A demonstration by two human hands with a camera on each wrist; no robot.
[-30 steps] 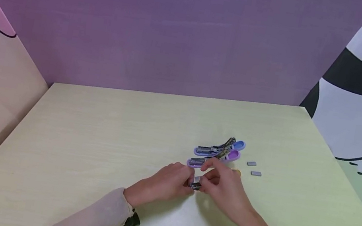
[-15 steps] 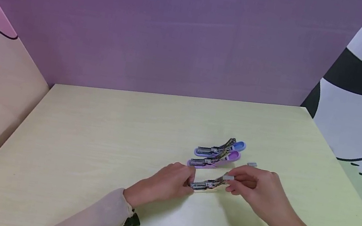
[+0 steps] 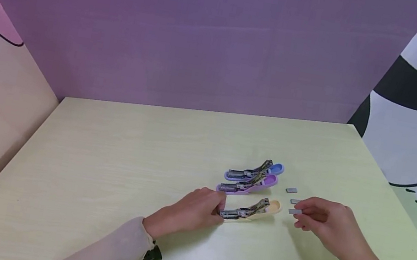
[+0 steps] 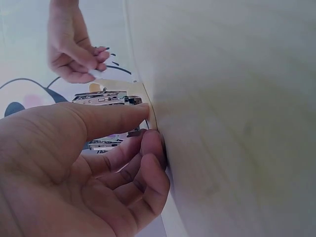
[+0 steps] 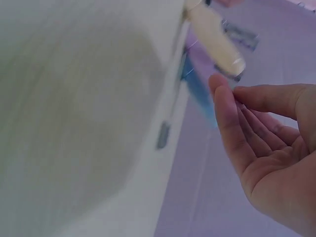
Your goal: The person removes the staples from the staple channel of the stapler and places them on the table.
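A yellow stapler (image 3: 244,213) lies on the table with its top swung open. My left hand (image 3: 196,207) pinches its left end between thumb and fingers, also visible close up in the left wrist view. To the right of the yellow handle, my right hand (image 3: 328,223) is held over the table and pinches a small grey strip of staples (image 3: 295,212) between thumb and fingertips. Fingers mostly hide that strip in the right wrist view. Behind the yellow stapler, a purple stapler (image 3: 242,187) and a blue stapler (image 3: 242,174) lie opened side by side.
Two more staple strips lie right of the staplers, a farther strip (image 3: 291,190) and a nearer strip (image 3: 294,201) partly overlapped by the right fingers. The pale table (image 3: 125,148) meets a purple wall (image 3: 205,55) at the back.
My right hand has moved from the yellow stapler's middle out to the right with the staple strip, uncovering the stapler. The left hand keeps its hold in the same spot.
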